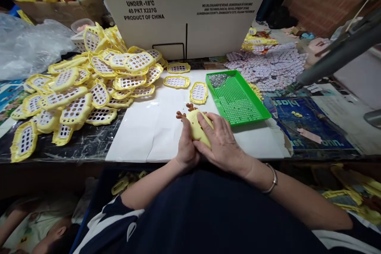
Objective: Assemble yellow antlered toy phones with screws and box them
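Both my hands grip one yellow toy shell with small brown antlers [195,124] over the white paper sheet [149,127] at the table's front. My left hand [185,147] wraps it from the left side. My right hand [222,141] covers its right side, fingers curled over the top. A silver bracelet [272,180] sits on my right wrist. Just beyond my right hand lies a green perforated tray [238,99] with a heap of small silver screws [218,79] in its far corner.
A large pile of yellow perforated frames [83,87] fills the left of the table; three loose ones [199,92] lie near the tray. A white carton [184,12] stands behind. Small white and pink pieces [268,65] spread at the right. A grey bar [342,51] crosses the far right.
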`<state>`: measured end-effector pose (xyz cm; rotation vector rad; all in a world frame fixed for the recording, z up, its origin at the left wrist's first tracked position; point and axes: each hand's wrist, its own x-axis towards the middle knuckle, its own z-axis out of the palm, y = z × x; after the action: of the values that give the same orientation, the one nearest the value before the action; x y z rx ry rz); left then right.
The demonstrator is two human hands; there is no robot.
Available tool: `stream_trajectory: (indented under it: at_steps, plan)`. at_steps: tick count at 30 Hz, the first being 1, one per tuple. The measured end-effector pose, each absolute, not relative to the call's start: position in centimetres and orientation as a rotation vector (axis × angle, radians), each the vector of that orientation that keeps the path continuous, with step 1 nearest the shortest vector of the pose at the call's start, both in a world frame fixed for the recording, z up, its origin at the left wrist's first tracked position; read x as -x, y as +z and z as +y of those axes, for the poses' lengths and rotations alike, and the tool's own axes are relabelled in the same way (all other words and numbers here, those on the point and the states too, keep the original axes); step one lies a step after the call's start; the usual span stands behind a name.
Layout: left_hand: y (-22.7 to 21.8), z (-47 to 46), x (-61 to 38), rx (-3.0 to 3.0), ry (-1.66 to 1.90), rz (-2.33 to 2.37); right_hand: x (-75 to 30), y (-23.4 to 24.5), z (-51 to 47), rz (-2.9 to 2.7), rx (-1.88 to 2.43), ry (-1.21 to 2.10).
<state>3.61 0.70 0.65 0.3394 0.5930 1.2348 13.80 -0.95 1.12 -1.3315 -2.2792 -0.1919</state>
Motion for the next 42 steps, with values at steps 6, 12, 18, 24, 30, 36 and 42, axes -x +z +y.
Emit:
stream_trajectory:
  at_steps: [6,12,18,24,30,36,42]
  plan:
    - [1.3,1.7,-3.7,-0.329,1.262,0.568,-14.2,2.0,0.1,-2.274,1.343,-0.132]
    - [1.4,1.6,-3.4,-0.320,1.245,0.574,-14.0,1.7,0.2,-2.267,1.317,-0.202]
    - [1.9,1.5,-3.5,-0.311,1.229,0.594,-14.4,1.7,0.2,-2.275,1.304,-0.134]
    - [1.7,1.8,-3.5,-0.361,1.293,0.565,-15.2,2.0,0.5,-2.313,1.205,0.038]
    - [0.9,1.4,-3.3,-0.428,1.287,0.589,-14.9,1.1,0.1,-2.221,1.211,0.060]
    - [0.8,1.2,-3.3,-0.454,1.286,0.593,-14.8,0.7,-0.2,-2.187,1.155,0.009]
    - [0.3,0.5,-2.8,-0.581,1.264,0.561,-16.1,2.9,0.4,-1.969,1.283,0.264]
